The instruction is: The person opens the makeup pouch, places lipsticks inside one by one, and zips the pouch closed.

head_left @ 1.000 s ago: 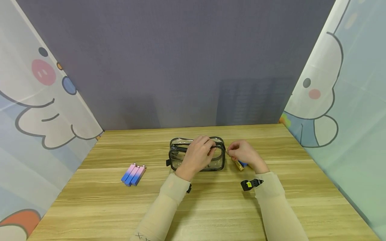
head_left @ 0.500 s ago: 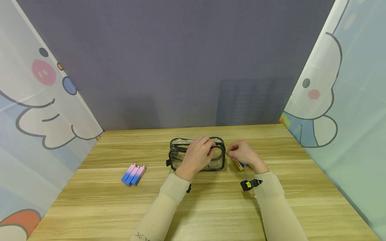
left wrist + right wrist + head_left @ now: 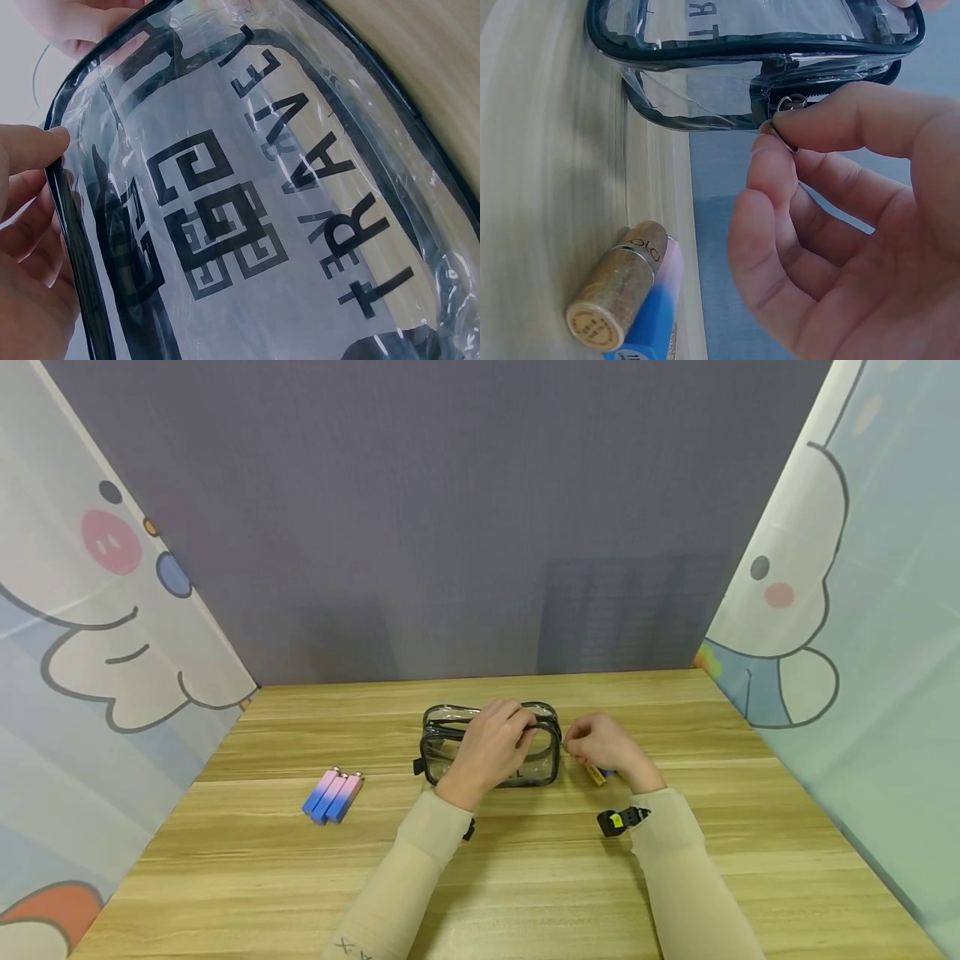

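A clear, black-trimmed zip pouch [image 3: 540,768] printed with dark lettering stands toward the back of the table. My left hand [image 3: 491,743] lies over its top and grips the upper edge; in the left wrist view the thumb [image 3: 52,142] and fingers pinch the black trim. At the pouch's right end, my right hand [image 3: 603,745] pinches a small metal zipper pull [image 3: 783,139] between thumb and index finger. The pull hangs from a ring at the corner of the zipper. Below this hand lie a glittery gold tube [image 3: 619,289] and a blue-and-pink square tube [image 3: 652,319].
Three slim pink-to-blue square tubes [image 3: 332,795] lie side by side left of the pouch. The wooden table [image 3: 225,877] ends at a grey panel [image 3: 450,527] behind, with cartoon-printed curtains [image 3: 892,610] at both sides.
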Tool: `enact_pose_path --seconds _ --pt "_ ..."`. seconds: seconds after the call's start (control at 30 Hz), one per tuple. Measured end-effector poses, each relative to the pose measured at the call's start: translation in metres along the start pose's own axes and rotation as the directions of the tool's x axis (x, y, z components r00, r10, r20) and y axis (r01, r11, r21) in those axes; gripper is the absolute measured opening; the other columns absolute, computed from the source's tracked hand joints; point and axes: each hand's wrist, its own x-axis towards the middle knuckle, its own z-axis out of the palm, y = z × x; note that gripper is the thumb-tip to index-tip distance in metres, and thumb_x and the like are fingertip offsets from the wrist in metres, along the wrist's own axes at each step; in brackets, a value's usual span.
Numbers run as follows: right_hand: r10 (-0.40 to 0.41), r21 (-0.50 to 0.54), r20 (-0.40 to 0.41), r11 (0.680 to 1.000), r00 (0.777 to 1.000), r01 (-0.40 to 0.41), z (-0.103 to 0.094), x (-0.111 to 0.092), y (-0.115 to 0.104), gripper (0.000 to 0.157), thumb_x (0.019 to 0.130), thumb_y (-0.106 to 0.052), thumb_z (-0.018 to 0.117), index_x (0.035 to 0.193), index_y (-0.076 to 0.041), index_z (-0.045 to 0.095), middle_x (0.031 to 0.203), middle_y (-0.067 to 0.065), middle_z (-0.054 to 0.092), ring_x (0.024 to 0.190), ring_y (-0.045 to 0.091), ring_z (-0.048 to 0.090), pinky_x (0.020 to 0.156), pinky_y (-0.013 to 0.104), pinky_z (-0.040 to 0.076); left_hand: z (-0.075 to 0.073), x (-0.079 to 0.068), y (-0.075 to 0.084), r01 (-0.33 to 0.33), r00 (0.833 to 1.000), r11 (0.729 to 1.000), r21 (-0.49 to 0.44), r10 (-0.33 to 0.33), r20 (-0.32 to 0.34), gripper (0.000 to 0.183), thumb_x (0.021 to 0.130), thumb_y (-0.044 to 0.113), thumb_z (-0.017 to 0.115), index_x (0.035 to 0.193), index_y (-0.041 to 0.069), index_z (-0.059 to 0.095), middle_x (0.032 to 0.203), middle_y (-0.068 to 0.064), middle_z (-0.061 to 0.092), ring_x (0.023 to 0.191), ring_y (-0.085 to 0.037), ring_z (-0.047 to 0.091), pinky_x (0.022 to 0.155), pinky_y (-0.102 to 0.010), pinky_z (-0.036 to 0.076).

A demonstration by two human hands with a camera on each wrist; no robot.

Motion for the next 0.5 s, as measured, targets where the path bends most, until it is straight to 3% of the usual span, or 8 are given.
enact_pose_path --seconds 0.5 --pt "-0.004 -0.025 -0.007 1.000 1.000 0.004 0.0038 0.0019 0.0042 0.015 0.087 0.000 0.058 0.094 0.006 0.070 0.072 0.008 0.062 0.062 0.019 0.058 0.056 0.033 0.048 -0.0009 -0.0002 0.0005 0.002 1.000 1.000 0.006 -0.002 0.012 0.007 0.091 0.012 0.078 0.095 0.010 0.073 0.091 -0.002 0.067 0.082 -0.017 0.061 0.077 -0.031 0.052"
